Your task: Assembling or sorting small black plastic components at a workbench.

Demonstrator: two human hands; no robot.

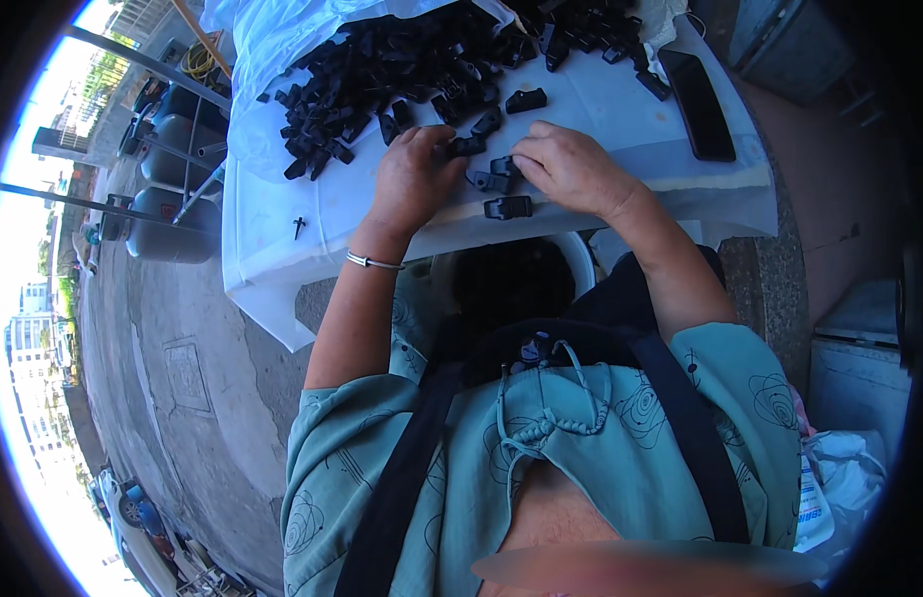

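1. Leftmost, grey gas cylinders (168, 224) stand on the pavement beside the tabletop (272, 229), which is covered with a white sheet.
2. Next, a large heap of black plastic parts (402, 65) lies on a spread white plastic bag (262, 60), spilling onto the sheet.
3. Left hand (413, 177), a bangle at its wrist, rests on the sheet; its grip is curled, fingertips pinching a black part (468, 145).
4. Right hand (571, 169) lies just beside it, grip closed down over a second black piece (499, 175); another piece (508, 207) lies loose below.
5. Under the tabletop edge sits a white bucket (581, 254); its inside is dark and I cannot tell its contents.
6. Rightmost, a black phone (698, 104) lies flat.
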